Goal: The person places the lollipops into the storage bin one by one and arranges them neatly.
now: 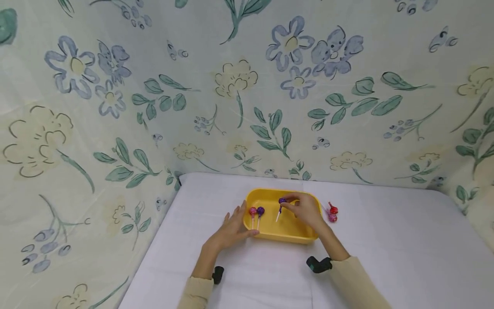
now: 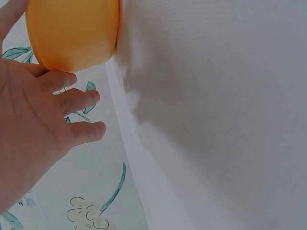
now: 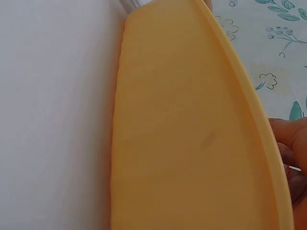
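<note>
A shallow yellow tray (image 1: 285,239) stands on the white table in the head view. My right hand (image 1: 307,209) is over its right half and pinches a purple lollipop (image 1: 282,200) between thumb and fingertips, white stick angled down toward the tray floor. Inside at the left lie a pink lollipop (image 1: 252,210) and another purple lollipop (image 1: 260,210), side by side with sticks toward me. With its fingers spread, my left hand (image 1: 227,229) touches the tray's left end, thumb at the front corner. The right wrist view is mostly the tray's outer wall (image 3: 182,120), with the lollipop hidden.
Just right of the tray, a red lollipop (image 1: 333,209) and a pink lollipop (image 1: 332,218) lie close together on the white tablecloth (image 1: 386,240). Floral fabric (image 1: 239,111) hangs behind the table and along its left side.
</note>
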`<state>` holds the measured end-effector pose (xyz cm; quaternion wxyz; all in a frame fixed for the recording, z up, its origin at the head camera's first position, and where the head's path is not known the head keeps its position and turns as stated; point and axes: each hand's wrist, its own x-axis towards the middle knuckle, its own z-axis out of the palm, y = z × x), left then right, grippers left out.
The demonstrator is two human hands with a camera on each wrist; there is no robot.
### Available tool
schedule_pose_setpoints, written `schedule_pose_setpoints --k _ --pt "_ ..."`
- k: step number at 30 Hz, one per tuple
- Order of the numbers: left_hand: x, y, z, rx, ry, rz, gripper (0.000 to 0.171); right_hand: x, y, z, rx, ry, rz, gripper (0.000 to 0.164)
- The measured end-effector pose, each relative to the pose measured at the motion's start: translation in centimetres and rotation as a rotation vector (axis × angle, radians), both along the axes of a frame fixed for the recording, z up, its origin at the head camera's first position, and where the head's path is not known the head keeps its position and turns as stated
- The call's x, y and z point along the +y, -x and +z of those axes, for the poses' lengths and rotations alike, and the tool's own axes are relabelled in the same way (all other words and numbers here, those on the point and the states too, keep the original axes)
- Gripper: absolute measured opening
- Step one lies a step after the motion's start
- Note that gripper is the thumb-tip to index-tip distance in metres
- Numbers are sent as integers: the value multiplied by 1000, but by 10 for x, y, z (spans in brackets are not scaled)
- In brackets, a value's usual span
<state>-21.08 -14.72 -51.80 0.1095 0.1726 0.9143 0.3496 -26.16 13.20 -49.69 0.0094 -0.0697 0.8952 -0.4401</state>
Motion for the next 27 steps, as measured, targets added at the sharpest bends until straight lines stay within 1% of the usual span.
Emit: schedule_pose_setpoints --k 6,11,16,23,27 --pt "1 -1 3 -13 4 3 104 -21 8 -6 7 -56 62 20" --pt "0 -1 3 -7 3 -3 103 -33 11 -12 -3 -99 59 17" --pt "1 -1 2 -12 7 -1 104 -40 12 -17 -39 -123 61 15" --pt "1 -2 3 -15 4 -1 105 -46 15 -23 -53 -141 63 16" --pt "1 -2 3 -43 -17 18 105 -48 15 -24 -58 -148 61 17"
